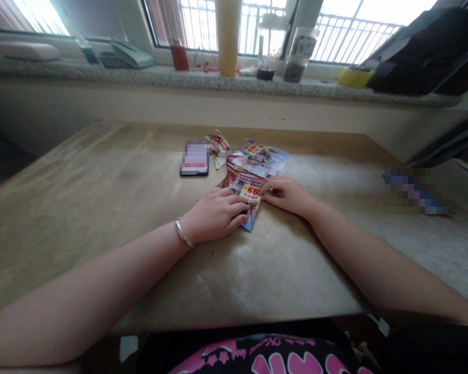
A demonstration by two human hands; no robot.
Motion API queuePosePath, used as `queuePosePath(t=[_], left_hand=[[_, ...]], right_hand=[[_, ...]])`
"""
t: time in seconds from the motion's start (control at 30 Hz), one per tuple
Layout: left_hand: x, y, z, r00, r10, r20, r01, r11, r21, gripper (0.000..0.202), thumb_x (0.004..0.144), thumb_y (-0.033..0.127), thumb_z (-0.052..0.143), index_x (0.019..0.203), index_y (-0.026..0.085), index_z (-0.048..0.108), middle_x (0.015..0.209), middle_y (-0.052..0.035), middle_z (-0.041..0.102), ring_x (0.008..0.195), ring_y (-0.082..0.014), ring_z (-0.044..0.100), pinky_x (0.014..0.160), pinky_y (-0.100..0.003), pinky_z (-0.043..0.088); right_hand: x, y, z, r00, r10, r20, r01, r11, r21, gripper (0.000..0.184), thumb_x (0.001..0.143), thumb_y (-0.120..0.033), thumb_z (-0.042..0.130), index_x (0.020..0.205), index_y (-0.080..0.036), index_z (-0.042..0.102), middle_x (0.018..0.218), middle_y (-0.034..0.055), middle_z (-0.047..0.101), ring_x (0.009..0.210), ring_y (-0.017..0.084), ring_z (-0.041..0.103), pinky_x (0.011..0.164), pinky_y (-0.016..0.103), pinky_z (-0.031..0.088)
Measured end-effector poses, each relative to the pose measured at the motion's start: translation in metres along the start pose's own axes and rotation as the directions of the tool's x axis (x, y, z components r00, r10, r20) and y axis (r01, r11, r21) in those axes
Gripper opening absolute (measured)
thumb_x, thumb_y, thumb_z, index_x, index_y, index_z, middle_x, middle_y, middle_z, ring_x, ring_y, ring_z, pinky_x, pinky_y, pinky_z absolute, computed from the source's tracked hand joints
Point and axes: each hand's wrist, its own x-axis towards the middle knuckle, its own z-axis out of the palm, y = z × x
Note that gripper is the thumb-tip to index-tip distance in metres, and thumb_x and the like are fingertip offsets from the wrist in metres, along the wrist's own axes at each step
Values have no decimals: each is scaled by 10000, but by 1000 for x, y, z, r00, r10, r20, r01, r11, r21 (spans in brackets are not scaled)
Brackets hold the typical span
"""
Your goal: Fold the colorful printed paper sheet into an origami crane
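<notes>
In the middle of the table [140, 218] lies a colourful printed leaflet [251, 191] with a yellow price patch, looking folded. My left hand [218, 214] rests flat over its left and lower part, fingers stretched out and hiding some of it. At the right edge of the leaflet, my right hand [290, 196] pinches the paper between thumb and fingers. Just beyond lies a second printed sheet [263, 157], touching or overlapping the first. To its left stands a folded paper shape [219, 147] with pointed parts.
A phone [195, 158] lies left of the papers. Toward the right table side is a partly blurred, bluish flat item [413, 192]. On the windowsill [140, 75] stand a red container [179, 56], a tall yellow cylinder [228, 39], clear containers and a black bag [425, 52].
</notes>
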Motion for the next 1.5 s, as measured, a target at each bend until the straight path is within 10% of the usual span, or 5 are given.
queuePosePath(t=[0.13,0.37,0.9,1.5], left_hand=[[2,2,0,999,-40,-12,40,999,-16,328,958,338,403,967,161,678,953,-81,684,912,-215,598,863,-366,456],[-1,-1,10,998,-63,27,64,997,-41,457,917,331,470,1341,163,493,1373,-101,522,1219,-272,495,1057,-455,380],[-1,-3,11,996,-85,34,88,991,-101,416,916,331,463,1303,191,521,1362,-72,534,1242,-256,469,1088,-443,349],[0,-8,7,987,-156,48,163,938,-305,336,873,271,510,1186,160,557,1218,-93,605,1166,-236,515,1053,-415,382]], right_hand=[[1,-7,1,998,-62,20,62,998,14,105,844,-281,594,851,-224,681,848,40,679,807,162,616,752,304,496],[-1,-8,-1,991,-123,61,125,992,-30,148,856,-293,599,938,-255,717,1219,91,574,1134,213,560,966,406,461],[6,-12,15,984,130,-122,-127,991,35,124,846,-268,573,835,-185,665,921,69,635,902,180,593,798,315,483],[11,-15,23,823,512,-246,-407,834,373,201,731,-314,688,883,-187,656,678,-27,619,614,118,559,626,270,436]])
